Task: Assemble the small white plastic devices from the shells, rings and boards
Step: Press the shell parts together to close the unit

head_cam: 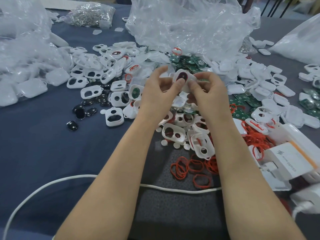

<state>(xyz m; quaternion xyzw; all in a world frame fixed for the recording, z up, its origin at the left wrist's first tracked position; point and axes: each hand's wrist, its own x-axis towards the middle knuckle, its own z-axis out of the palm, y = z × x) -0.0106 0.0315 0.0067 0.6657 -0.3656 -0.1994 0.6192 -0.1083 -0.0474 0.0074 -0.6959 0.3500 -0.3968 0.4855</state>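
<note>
- A broad counter draped in dark blue-grey cloth [43,144] fills most of the view, its surface lightly creased.
- Toward the far right, the covering changes to a paler grey cloth [278,27].
- Beyond the far edge, thin black furniture legs [277,6] stand on a pale floor [292,4].
- The light is soft and even, casting only faint shadows.

Looking forward and down from head height — wide-angle, a single view — across the blue table [43,153]. Sitting close above both forearms, centring on the left hand [161,94] and right hand [209,96] pinching a white shell [191,77]. Reaching as far as the clear bags [190,23] at the back.
</note>
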